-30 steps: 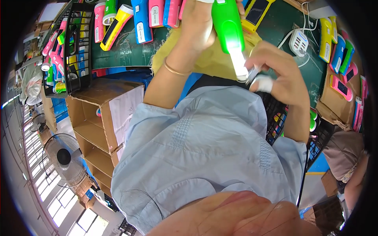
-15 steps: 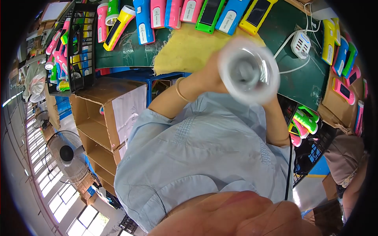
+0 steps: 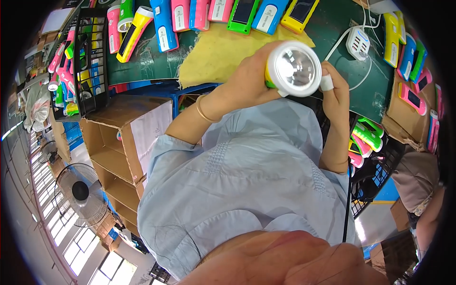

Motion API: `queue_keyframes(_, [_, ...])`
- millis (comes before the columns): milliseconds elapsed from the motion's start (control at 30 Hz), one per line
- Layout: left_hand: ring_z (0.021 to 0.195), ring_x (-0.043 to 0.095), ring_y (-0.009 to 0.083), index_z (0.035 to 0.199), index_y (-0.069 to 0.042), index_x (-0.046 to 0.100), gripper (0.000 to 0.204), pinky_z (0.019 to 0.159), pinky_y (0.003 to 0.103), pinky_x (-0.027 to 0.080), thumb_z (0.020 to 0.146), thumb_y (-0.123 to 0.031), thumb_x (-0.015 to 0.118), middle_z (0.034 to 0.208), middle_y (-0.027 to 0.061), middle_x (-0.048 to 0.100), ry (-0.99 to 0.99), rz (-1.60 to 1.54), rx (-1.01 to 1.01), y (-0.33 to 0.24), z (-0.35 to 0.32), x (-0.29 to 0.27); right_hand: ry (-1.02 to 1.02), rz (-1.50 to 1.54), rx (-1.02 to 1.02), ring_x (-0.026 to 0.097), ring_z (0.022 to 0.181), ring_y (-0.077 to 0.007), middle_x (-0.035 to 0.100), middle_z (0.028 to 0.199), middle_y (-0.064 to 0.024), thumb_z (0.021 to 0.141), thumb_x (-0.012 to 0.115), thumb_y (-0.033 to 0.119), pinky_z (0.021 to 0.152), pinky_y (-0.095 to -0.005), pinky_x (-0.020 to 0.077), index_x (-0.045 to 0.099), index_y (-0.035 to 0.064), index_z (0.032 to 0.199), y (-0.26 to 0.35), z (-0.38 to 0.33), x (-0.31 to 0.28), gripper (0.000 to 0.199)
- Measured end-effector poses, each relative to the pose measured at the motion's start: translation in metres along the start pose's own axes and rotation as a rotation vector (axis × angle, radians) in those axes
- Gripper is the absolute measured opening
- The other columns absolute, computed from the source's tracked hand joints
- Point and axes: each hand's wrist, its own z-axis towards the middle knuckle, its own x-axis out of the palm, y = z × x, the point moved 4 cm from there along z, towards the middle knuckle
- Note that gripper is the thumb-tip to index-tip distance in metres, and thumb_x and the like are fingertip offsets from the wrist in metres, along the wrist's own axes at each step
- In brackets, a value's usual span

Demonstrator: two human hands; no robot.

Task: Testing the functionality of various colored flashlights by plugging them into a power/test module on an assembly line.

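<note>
On the left side, a round wire fan (image 3: pixel 80 191) stands beyond a cardboard shelf unit (image 3: pixel 107 154), and a black crate (image 3: pixel 99 102) holds pink, green, yellow and blue flashlights. Next, along the far part of the green counter (image 3: pixel 142 71), lies a row of coloured flashlights (image 3: pixel 164 28), with a yellow cloth (image 3: pixel 209 64) on the nearer side of it. The left hand (image 3: pixel 251 71) has its fingers wrapped round the side of a white-rimmed flashlight (image 3: pixel 295 69), held up near the person's body with its clear lens facing the camera; a little yellow and green body shows beside the rim. Just right of that rim, the right hand (image 3: pixel 336 88) has bent fingers, one with white wrapping; whether they pinch anything I cannot tell. Farther right come a white USB charging strip (image 3: pixel 357 43), a black basket (image 3: pixel 389 156) with flashlights, and an open carton (image 3: pixel 396 122) holding more.
</note>
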Motion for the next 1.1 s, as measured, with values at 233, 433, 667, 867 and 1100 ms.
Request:
queue_keyframes(233, [0.086, 0.056, 0.0214, 0.12, 0.001, 0.029, 0.063, 0.077, 0.031, 0.046, 0.072, -0.012, 0.068, 0.097, 0.0128, 0.054, -0.075, -0.439, -0.285, 0.003, 0.026, -0.003, -0.07, 0.104, -0.097, 0.045, 0.063, -0.0091, 0.05, 0.068, -0.0028, 0.09, 0.048, 0.01, 0.06, -0.0217, 0.0371, 0.051, -0.0023, 0.078, 0.033, 0.006, 0.003, 0.018])
queue_keyframes(433, [0.087, 0.055, 0.0193, 0.115, -0.001, 0.04, 0.045, 0.076, 0.03, 0.047, 0.078, -0.017, 0.061, 0.099, 0.0114, 0.052, -0.044, -0.496, -0.353, 0.0, 0.037, -0.006, -0.049, 0.041, -0.175, 0.038, 0.052, -0.0071, 0.047, 0.058, -0.0013, 0.087, 0.054, 0.013, 0.047, -0.0226, 0.0308, 0.055, -0.0021, 0.077, 0.062, 0.025, 0.01, 0.018])
queue_keyframes(667, [0.079, 0.056, 0.0239, 0.108, 0.004, 0.041, 0.059, 0.07, 0.033, 0.047, 0.061, -0.015, 0.072, 0.091, 0.0148, 0.053, -0.068, -0.213, -0.392, 0.01, 0.031, -0.002, -0.067, -0.312, -0.138, 0.044, 0.048, -0.0173, 0.051, 0.061, -0.0091, 0.082, 0.057, 0.013, 0.045, -0.0273, 0.0341, 0.06, -0.0016, 0.08, 0.061, 0.033, 0.018, 0.014])
queue_keyframes(867, [0.081, 0.057, 0.0305, 0.11, 0.005, 0.038, 0.062, 0.068, 0.036, 0.047, 0.063, -0.015, 0.074, 0.093, 0.0187, 0.053, -0.163, -0.048, -0.307, 0.016, 0.03, 0.008, -0.136, -0.731, -0.12, 0.056, 0.056, -0.0302, 0.058, 0.067, -0.0128, 0.082, 0.057, 0.018, 0.049, -0.0359, 0.0422, 0.056, 0.0006, 0.074, 0.068, 0.035, 0.026, 0.019])
queue_keyframes(1100, [0.091, 0.056, 0.034, 0.117, 0.005, 0.031, 0.068, 0.077, 0.038, 0.046, 0.068, -0.016, 0.074, 0.1, 0.0206, 0.054, -0.268, -0.128, -0.165, 0.005, 0.032, 0.008, -0.255, -0.545, -0.211, 0.058, 0.061, -0.0219, 0.058, 0.07, -0.0128, 0.084, 0.051, 0.008, 0.058, -0.0286, 0.0439, 0.06, 0.0005, 0.089, 0.068, 0.016, 0.028, 0.012])
